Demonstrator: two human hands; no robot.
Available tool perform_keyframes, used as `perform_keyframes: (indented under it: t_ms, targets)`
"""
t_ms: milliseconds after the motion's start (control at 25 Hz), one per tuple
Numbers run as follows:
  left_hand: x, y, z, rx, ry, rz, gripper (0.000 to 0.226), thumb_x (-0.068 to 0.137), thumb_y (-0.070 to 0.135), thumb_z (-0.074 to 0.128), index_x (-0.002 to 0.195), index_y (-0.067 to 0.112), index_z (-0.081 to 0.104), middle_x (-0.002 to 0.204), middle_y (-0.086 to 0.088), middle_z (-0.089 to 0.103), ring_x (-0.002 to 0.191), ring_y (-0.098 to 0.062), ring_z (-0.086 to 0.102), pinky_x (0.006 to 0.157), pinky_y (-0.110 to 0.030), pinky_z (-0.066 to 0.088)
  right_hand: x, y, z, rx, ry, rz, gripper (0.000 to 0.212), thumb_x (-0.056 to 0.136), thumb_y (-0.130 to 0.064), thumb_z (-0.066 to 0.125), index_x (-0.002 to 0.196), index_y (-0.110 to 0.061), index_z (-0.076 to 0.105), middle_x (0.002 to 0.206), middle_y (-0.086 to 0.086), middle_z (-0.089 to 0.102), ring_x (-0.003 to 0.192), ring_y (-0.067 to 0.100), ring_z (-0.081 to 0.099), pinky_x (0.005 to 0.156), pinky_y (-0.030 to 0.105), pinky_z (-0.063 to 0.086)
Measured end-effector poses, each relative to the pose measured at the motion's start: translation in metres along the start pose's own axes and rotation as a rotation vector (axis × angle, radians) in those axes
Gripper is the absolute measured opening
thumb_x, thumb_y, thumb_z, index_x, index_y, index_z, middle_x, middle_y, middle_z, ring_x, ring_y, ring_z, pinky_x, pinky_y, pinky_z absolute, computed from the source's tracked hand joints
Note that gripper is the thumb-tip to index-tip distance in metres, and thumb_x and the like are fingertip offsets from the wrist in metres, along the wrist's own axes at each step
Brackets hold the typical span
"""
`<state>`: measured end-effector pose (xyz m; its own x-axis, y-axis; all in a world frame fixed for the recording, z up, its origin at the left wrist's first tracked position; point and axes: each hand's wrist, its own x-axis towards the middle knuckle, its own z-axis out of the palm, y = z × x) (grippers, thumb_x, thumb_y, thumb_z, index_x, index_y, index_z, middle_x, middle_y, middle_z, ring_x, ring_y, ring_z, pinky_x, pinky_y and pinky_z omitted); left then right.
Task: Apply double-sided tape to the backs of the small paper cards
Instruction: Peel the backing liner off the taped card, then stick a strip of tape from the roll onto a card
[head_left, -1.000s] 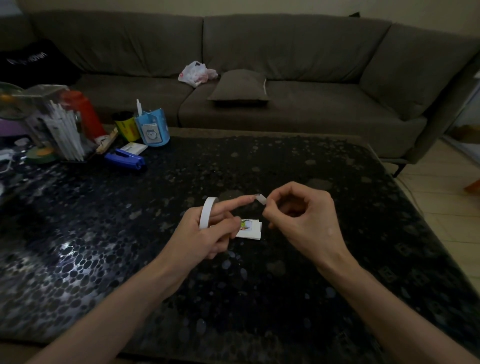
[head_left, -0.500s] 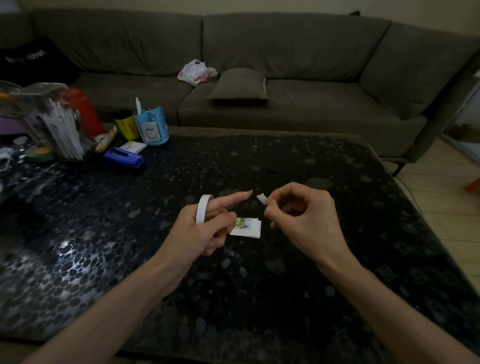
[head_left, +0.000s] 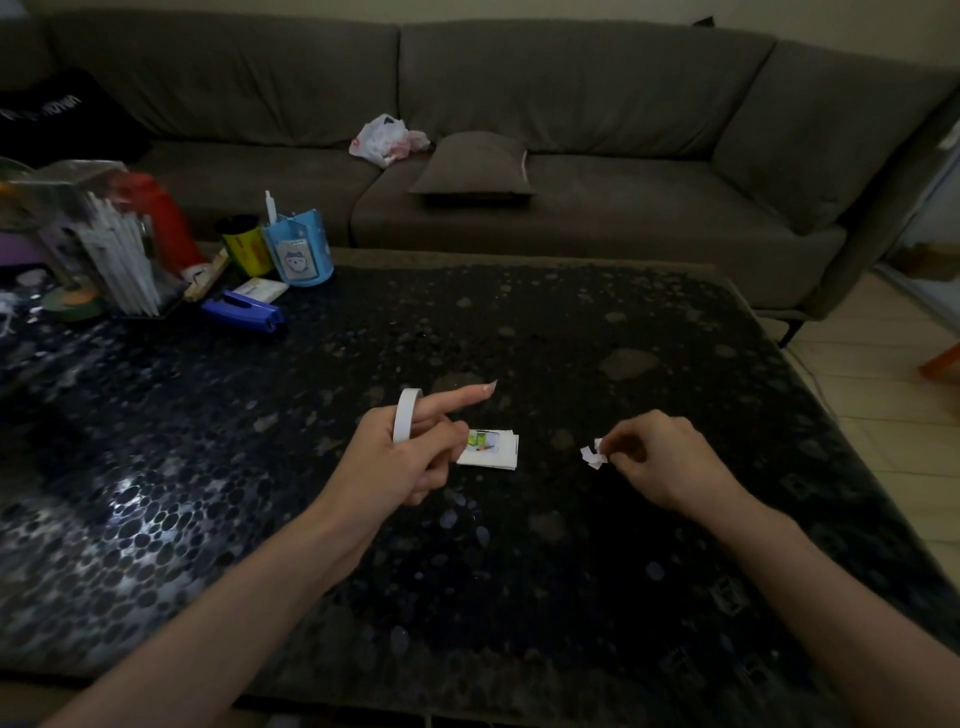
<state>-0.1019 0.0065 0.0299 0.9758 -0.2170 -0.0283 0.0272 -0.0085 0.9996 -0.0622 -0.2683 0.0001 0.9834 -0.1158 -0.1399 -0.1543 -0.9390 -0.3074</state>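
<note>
The left hand (head_left: 400, 457) is wearing the tape roll (head_left: 404, 421) on its outstretched index finger, its other fingers (head_left: 431, 480) curling and hiding the left edge of the cards (head_left: 496, 452) lying on the counter (head_left: 571, 597). The right hand (head_left: 660, 462) is pinching white scraps (head_left: 593, 456) near them. A blue stapler (head_left: 244, 310) is lying far left.

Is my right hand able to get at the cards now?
Probably yes: only bare table lies between the right hand and the cards, though it pinches white scraps. The left hand, holding the tape, covers only their left edge.
</note>
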Motion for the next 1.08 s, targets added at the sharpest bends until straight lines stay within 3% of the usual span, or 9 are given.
perform_keyframes:
  t_ms: [80,360,560,720,840,1080]
  targets:
    - [0.001,-0.001,-0.001,-0.003,0.002,-0.004,0.038,0.103,0.010,0.058,0.119,0.038,0.077,0.071,-0.001,0.053,0.046,-0.004,0.035,0.039,-0.015,0.025,0.001,0.001,0.003,-0.040,0.024,-0.011,0.021,0.098,-0.025,0.069,0.118,-0.032,0.068,0.125,-0.008,0.063,0.108,0.010,0.063,0.085,0.026,0.051]
    - [-0.001,0.004,-0.009,-0.015,0.019,0.005,0.040,0.102,0.008,0.056,0.120,0.036,0.077,0.070,0.002,0.054,0.047,-0.005,0.034,0.039,-0.015,0.025,0.000,-0.002,0.004,-0.004,0.115,-0.029,0.015,0.092,-0.030,0.078,0.096,-0.033,0.063,0.096,-0.011,0.064,0.088,0.005,0.064,0.083,0.030,0.059]
    - [-0.006,0.002,-0.016,0.007,0.030,-0.018,0.039,0.102,0.009,0.057,0.119,0.037,0.077,0.066,0.005,0.053,0.047,-0.005,0.033,0.040,-0.016,0.024,0.005,-0.004,0.005,-0.045,0.090,-0.021,0.020,0.094,-0.022,0.074,0.110,-0.032,0.066,0.105,-0.009,0.062,0.088,0.006,0.056,0.075,0.024,0.048]
    - [-0.007,0.002,-0.021,0.012,0.047,-0.031,0.038,0.103,0.009,0.056,0.119,0.037,0.078,0.064,0.006,0.050,0.048,-0.006,0.032,0.041,-0.017,0.022,0.005,-0.016,0.009,0.035,0.140,-0.059,0.027,0.096,-0.022,0.072,0.120,-0.031,0.067,0.119,-0.006,0.067,0.104,0.011,0.066,0.084,0.027,0.054]
    - [-0.007,0.001,-0.021,0.013,0.079,-0.048,0.039,0.103,0.008,0.056,0.116,0.036,0.079,0.064,0.005,0.049,0.048,-0.007,0.031,0.041,-0.019,0.019,0.003,-0.036,0.019,0.094,0.106,-0.250,0.028,0.094,-0.031,0.075,0.120,-0.034,0.067,0.119,-0.008,0.066,0.112,0.011,0.064,0.098,0.036,0.055]
    - [-0.004,-0.002,-0.019,0.033,0.087,-0.082,0.038,0.104,0.008,0.055,0.113,0.034,0.080,0.067,0.001,0.051,0.048,-0.007,0.032,0.041,-0.018,0.021,0.011,-0.069,0.051,-0.053,0.052,-0.524,0.048,0.097,-0.045,0.068,0.142,-0.029,0.059,0.142,-0.005,0.054,0.132,0.014,0.046,0.110,0.035,0.041]
